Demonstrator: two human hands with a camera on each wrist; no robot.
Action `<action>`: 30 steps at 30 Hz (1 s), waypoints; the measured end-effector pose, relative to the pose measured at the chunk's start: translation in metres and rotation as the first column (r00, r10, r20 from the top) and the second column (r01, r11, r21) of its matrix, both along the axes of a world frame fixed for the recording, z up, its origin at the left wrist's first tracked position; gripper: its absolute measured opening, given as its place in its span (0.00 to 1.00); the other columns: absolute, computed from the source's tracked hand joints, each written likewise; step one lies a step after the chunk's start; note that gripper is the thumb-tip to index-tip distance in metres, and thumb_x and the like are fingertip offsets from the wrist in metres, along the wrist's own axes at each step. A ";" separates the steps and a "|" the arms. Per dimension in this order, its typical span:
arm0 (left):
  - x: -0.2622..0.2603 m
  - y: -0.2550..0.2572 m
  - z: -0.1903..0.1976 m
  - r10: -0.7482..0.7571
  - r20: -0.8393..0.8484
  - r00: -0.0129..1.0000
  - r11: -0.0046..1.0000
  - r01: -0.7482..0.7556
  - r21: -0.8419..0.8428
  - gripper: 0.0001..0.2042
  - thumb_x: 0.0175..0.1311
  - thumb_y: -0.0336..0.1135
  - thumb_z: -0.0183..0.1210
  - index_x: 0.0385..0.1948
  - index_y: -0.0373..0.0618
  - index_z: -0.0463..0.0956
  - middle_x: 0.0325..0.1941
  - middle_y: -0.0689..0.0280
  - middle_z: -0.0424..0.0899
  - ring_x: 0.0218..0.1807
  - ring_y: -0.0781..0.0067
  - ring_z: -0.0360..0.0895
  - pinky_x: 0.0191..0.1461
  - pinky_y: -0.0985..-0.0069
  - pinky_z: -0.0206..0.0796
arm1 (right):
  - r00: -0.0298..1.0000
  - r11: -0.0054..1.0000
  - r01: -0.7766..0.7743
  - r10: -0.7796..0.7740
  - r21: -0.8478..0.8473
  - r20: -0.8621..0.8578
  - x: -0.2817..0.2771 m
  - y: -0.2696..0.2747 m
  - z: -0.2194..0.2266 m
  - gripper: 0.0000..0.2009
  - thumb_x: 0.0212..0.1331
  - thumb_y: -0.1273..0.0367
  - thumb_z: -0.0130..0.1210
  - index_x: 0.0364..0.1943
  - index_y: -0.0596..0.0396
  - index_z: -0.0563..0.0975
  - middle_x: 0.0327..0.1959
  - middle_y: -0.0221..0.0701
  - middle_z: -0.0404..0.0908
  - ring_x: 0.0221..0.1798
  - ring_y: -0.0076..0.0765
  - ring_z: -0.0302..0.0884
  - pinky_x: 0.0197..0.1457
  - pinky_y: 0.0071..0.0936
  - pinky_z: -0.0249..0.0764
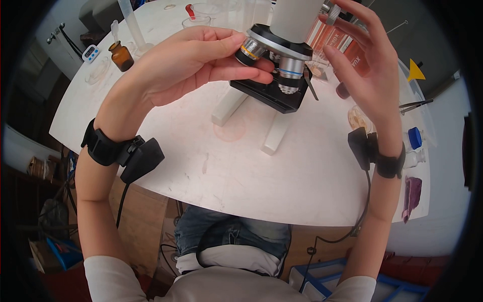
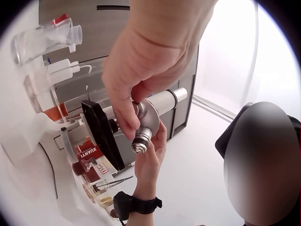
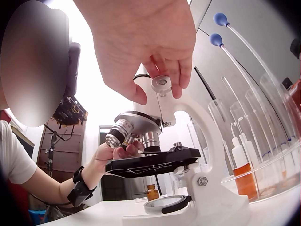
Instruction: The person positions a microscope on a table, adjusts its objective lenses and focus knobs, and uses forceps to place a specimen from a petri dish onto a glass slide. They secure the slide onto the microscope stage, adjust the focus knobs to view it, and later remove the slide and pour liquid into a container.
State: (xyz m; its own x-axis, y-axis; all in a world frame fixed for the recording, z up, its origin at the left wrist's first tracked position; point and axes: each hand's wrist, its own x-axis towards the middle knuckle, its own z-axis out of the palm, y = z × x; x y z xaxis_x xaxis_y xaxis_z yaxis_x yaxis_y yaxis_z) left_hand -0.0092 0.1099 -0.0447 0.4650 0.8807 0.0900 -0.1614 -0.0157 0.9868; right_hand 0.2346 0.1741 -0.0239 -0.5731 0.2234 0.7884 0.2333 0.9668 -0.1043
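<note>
A white microscope (image 3: pixel 207 122) stands on the table, its black stage (image 1: pixel 274 96) below a revolving nosepiece (image 1: pixel 282 43). My left hand (image 1: pixel 193 58) pinches the objective lens with a yellow ring (image 1: pixel 250 50), thumb on top and fingers reaching underneath. Beside it points down an objective with a blue ring (image 1: pixel 291 73). My right hand (image 1: pixel 370 65) is at the focus knob (image 3: pixel 161 84) on the side of the microscope. Its fingers lie beside and above the knob, while the thumb stands apart from it, lower down. A round mirror (image 3: pixel 164 204) sits under the stage.
An amber bottle (image 1: pixel 121 56), a small timer (image 1: pixel 90 53) and a tall cylinder (image 1: pixel 131 22) stand at the left. Red boxes (image 1: pixel 352 55), tweezers (image 1: pixel 416 104), a petri dish (image 1: pixel 358 120) and a blue-capped bottle (image 1: pixel 415 138) lie along the right. Test tubes (image 3: pixel 221 117) stand in a rack.
</note>
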 end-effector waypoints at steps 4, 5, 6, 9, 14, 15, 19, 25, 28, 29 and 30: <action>-0.001 0.000 0.000 0.050 -0.022 0.998 0.999 -0.050 0.023 0.15 0.64 0.36 0.48 0.46 0.33 0.66 0.46 0.53 0.75 0.46 0.67 0.77 0.51 0.85 0.71 | 1.000 0.999 0.021 -0.021 0.033 -0.009 0.000 -0.001 -0.001 0.26 0.41 0.76 0.55 0.51 0.59 0.64 0.48 0.40 0.66 0.50 0.37 0.70 0.59 0.33 0.66; -0.003 0.002 -0.003 0.086 -0.085 0.993 0.995 -0.081 0.066 0.15 0.62 0.36 0.51 0.46 0.35 0.67 0.45 0.56 0.76 0.46 0.68 0.77 0.51 0.85 0.70 | 1.000 1.000 0.011 -0.011 0.009 -0.006 0.000 -0.001 -0.001 0.26 0.41 0.75 0.55 0.51 0.59 0.64 0.48 0.40 0.66 0.50 0.37 0.70 0.59 0.34 0.66; -0.004 0.003 -0.005 0.125 -0.145 0.981 0.988 -0.109 0.109 0.15 0.61 0.36 0.54 0.45 0.36 0.68 0.44 0.58 0.76 0.46 0.70 0.77 0.51 0.84 0.70 | 1.000 1.000 0.000 0.000 -0.015 -0.003 0.000 0.000 -0.001 0.26 0.41 0.75 0.55 0.51 0.59 0.64 0.48 0.40 0.66 0.50 0.36 0.70 0.59 0.34 0.66; 0.003 0.003 -0.006 0.196 -0.203 0.959 0.969 -0.158 0.190 0.17 0.57 0.38 0.58 0.44 0.38 0.69 0.43 0.61 0.77 0.45 0.72 0.77 0.53 0.83 0.68 | 1.000 1.000 0.012 -0.012 -0.014 -0.004 0.000 0.001 -0.001 0.26 0.41 0.75 0.55 0.51 0.59 0.64 0.48 0.40 0.67 0.50 0.36 0.70 0.59 0.34 0.66; 0.009 -0.009 0.003 0.246 -0.242 0.939 0.951 -0.184 0.250 0.18 0.56 0.40 0.59 0.41 0.34 0.72 0.38 0.60 0.79 0.45 0.74 0.77 0.51 0.82 0.66 | 1.000 1.000 0.019 -0.019 0.014 -0.001 -0.001 0.000 -0.001 0.26 0.41 0.75 0.55 0.51 0.59 0.64 0.47 0.40 0.67 0.50 0.36 0.70 0.59 0.34 0.67; 0.008 -0.011 0.005 0.205 -0.225 0.953 0.966 -0.160 0.204 0.18 0.58 0.41 0.57 0.42 0.33 0.73 0.39 0.59 0.79 0.46 0.73 0.76 0.51 0.83 0.67 | 1.000 1.000 0.011 -0.011 0.021 -0.021 -0.003 -0.001 -0.002 0.26 0.41 0.75 0.55 0.50 0.59 0.64 0.47 0.40 0.67 0.50 0.37 0.70 0.59 0.34 0.67; 0.001 -0.005 0.004 0.088 -0.098 0.991 0.988 -0.074 0.136 0.19 0.62 0.41 0.52 0.44 0.31 0.71 0.41 0.56 0.78 0.47 0.72 0.76 0.51 0.85 0.68 | 0.998 0.997 0.059 -0.058 -0.058 0.026 0.000 -0.008 0.005 0.26 0.42 0.74 0.55 0.50 0.59 0.64 0.47 0.41 0.67 0.50 0.37 0.70 0.59 0.34 0.67; -0.001 -0.001 0.005 0.104 -0.265 0.959 0.983 -0.059 0.172 0.19 0.59 0.39 0.55 0.46 0.35 0.66 0.44 0.58 0.77 0.48 0.71 0.76 0.52 0.84 0.68 | 0.999 0.998 -0.032 0.033 0.045 -0.012 0.001 0.003 -0.001 0.26 0.42 0.74 0.55 0.50 0.60 0.64 0.48 0.41 0.67 0.51 0.38 0.69 0.59 0.34 0.67; 0.002 -0.003 0.005 0.192 -0.362 0.912 0.969 -0.117 0.220 0.18 0.58 0.37 0.56 0.45 0.35 0.66 0.44 0.59 0.77 0.47 0.72 0.77 0.53 0.83 0.69 | 0.996 0.992 0.086 -0.083 -0.095 0.026 -0.002 -0.011 0.005 0.26 0.42 0.74 0.55 0.50 0.60 0.64 0.48 0.41 0.67 0.51 0.38 0.69 0.59 0.34 0.67; 0.003 -0.005 0.006 0.196 -0.372 0.907 0.965 -0.112 0.237 0.18 0.58 0.38 0.56 0.45 0.35 0.67 0.44 0.59 0.77 0.46 0.72 0.77 0.52 0.83 0.69 | 0.997 0.994 0.069 -0.068 -0.087 0.022 -0.002 -0.010 0.005 0.26 0.42 0.74 0.55 0.50 0.60 0.64 0.48 0.41 0.66 0.51 0.38 0.69 0.59 0.35 0.67; 0.005 -0.006 0.007 0.200 -0.382 0.902 0.962 -0.106 0.252 0.18 0.58 0.38 0.56 0.45 0.35 0.67 0.44 0.60 0.77 0.45 0.73 0.77 0.52 0.83 0.69 | 0.998 0.995 0.054 -0.053 -0.081 0.017 -0.002 -0.009 0.005 0.26 0.42 0.74 0.55 0.50 0.60 0.64 0.48 0.41 0.66 0.52 0.38 0.69 0.59 0.35 0.67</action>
